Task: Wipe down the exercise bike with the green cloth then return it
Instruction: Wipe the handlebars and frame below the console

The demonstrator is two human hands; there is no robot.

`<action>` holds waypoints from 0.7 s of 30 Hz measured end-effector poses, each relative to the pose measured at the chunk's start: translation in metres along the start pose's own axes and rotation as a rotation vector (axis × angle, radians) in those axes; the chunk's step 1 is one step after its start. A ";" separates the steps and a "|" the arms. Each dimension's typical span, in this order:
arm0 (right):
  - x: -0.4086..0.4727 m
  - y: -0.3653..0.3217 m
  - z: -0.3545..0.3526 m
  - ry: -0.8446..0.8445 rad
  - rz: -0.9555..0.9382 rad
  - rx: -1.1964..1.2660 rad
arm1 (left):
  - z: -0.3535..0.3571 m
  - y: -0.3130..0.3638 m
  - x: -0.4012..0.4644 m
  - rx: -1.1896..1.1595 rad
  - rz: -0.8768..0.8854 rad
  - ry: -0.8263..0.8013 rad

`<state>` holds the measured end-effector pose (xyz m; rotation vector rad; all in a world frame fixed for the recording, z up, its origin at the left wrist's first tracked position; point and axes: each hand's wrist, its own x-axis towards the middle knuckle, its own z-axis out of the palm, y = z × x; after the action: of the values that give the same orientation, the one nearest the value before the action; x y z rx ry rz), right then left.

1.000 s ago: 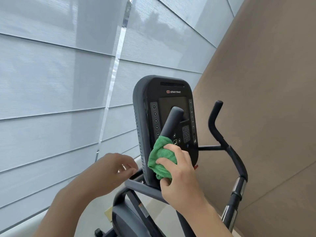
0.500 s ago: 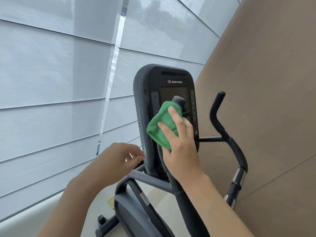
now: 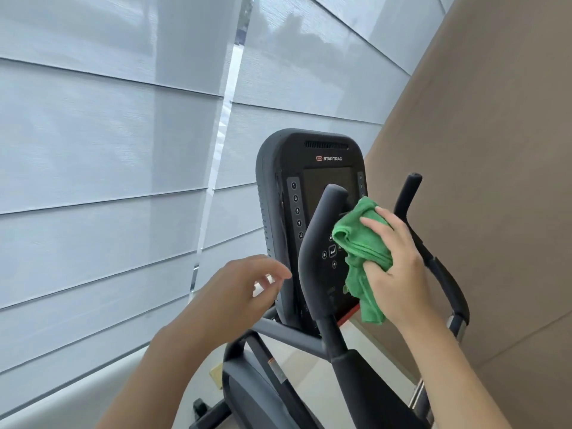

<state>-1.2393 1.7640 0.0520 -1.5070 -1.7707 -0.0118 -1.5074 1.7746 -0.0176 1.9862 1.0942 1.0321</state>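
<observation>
Cloth: the green cloth (image 3: 362, 243) is bunched in your right hand (image 3: 399, 274), against the right side of the console (image 3: 309, 168), over the lower right of its screen and keypad; a loose tail hangs down toward the console's bottom right corner.
Right hand: your fingers curl round the cloth, thumb pinching a fold from below, forefinger laid across the top of the wad.
Near handlebar: the black grip (image 3: 322, 243) rises in front of the console's middle, just left of the cloth; whether the cloth touches it you cannot tell.
Left hand: your left hand (image 3: 244, 289) hovers by the console's lower left edge, fingers loosely bent, grasping nothing and apart from the casing.
Console: upright, black, marked STAR TRAC, with numbered buttons down its left edge.
Far handlebar: a second black bar (image 3: 408, 193) stands behind your right hand, to the right of the console.
Bike: the frame (image 3: 257, 385) runs down to the bottom edge of the view.
Backdrop: pale blinds (image 3: 108, 150) fill the left, a tan wall (image 3: 495, 181) the right.
</observation>
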 end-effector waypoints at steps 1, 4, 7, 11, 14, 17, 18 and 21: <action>0.007 -0.005 0.006 -0.011 -0.014 0.030 | 0.001 0.005 0.002 -0.003 0.018 0.001; 0.015 -0.021 0.035 -0.073 0.004 0.096 | 0.005 0.015 0.004 -0.011 0.069 0.030; -0.002 -0.018 0.060 -0.091 0.100 0.123 | 0.006 0.019 0.007 -0.011 0.113 0.104; -0.036 0.006 0.059 -0.231 0.078 0.014 | 0.005 0.026 0.020 0.062 0.182 0.213; -0.047 0.022 0.044 -0.345 -0.035 -0.095 | 0.011 0.033 0.035 0.203 0.226 0.190; -0.048 0.035 0.025 -0.421 -0.113 -0.145 | 0.025 0.037 0.043 0.299 0.237 0.157; -0.045 0.038 0.019 -0.420 -0.130 -0.140 | 0.030 0.037 0.042 0.310 0.226 0.154; -0.022 0.042 0.008 -0.293 -0.135 -0.056 | 0.044 0.033 0.033 0.313 0.167 0.173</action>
<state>-1.2087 1.7620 0.0145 -1.4843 -2.1184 0.0972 -1.4452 1.7821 -0.0013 2.3025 1.2628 1.1983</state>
